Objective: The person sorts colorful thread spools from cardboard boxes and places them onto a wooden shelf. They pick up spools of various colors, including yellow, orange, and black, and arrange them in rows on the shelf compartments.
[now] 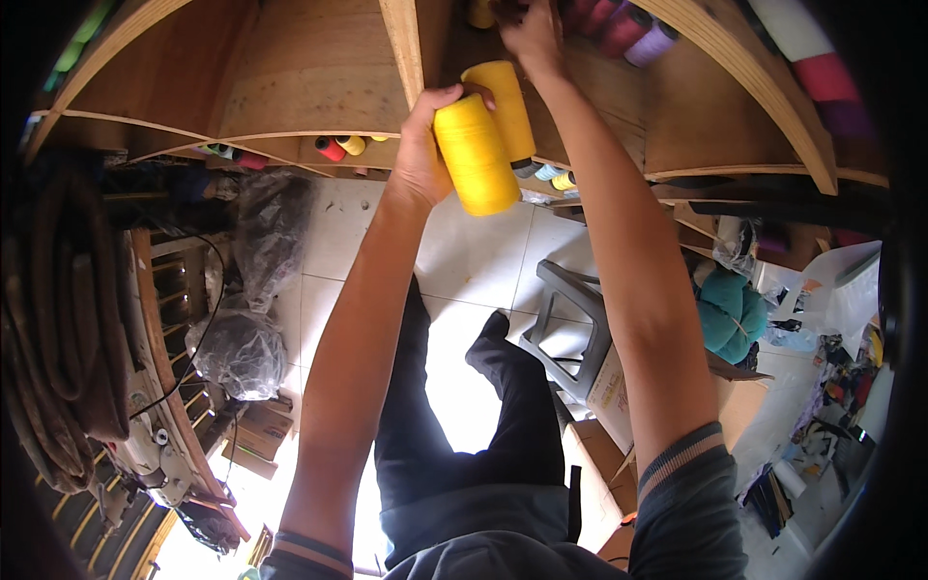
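My left hand (426,135) is closed round two yellow spools of thread, held side by side in front of the wooden shelf. The nearer yellow spool (477,155) hangs slightly tilted and partly covers the farther yellow spool (505,106), whose dark end shows at the bottom. My right hand (532,37) reaches up into a shelf compartment at the top edge. Its fingers are blurred and partly cut off, beside another yellow spool (480,13). To the right of that hand lie dark red spools (623,31) and a lilac spool (651,45).
Wooden shelf dividers (404,48) stand close around both hands. Smaller spools, one of them red (330,148), sit on a lower shelf. Below are a grey stool (570,324), clear plastic bags (242,348), cardboard boxes (259,440) and a teal bundle (730,314).
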The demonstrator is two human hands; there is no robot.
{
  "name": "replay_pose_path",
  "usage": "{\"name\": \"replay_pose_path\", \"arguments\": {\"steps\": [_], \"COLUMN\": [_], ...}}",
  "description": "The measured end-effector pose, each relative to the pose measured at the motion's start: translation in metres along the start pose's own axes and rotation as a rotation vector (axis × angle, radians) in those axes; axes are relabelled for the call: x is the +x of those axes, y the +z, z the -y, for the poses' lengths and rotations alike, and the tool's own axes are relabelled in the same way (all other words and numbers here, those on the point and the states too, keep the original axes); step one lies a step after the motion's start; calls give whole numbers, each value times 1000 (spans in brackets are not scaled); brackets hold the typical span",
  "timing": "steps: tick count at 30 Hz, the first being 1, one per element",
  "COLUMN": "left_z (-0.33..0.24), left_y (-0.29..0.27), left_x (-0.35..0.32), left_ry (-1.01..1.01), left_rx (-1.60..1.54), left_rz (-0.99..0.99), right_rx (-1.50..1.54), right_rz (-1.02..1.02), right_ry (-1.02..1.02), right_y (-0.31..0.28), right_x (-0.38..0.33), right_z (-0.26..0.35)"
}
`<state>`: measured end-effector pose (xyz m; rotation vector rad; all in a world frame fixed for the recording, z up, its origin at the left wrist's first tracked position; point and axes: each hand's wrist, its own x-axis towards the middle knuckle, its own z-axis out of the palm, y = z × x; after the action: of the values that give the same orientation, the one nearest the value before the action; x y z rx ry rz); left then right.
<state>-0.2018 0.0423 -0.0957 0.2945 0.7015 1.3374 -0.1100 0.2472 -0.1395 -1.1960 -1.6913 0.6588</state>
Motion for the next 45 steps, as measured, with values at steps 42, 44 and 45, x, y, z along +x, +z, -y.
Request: {"name": "replay_pose_path", "arguments": {"steps": [42, 44, 45], "left_z": [8, 9, 9], "left_y": [-13, -14, -14], "left_x": [-30, -28, -26], "left_ry": [-24, -30, -27], "left_rx": [-51, -55, -53], "left_rz": [205, 201, 206], "right_rx": [-302, -346, -368], "right_rz": [120, 94, 80], "right_ry": [62, 32, 18], "right_y": [-13, -5, -4], "right_x": [9, 11, 12], "right_z": [-24, -27, -29]}}
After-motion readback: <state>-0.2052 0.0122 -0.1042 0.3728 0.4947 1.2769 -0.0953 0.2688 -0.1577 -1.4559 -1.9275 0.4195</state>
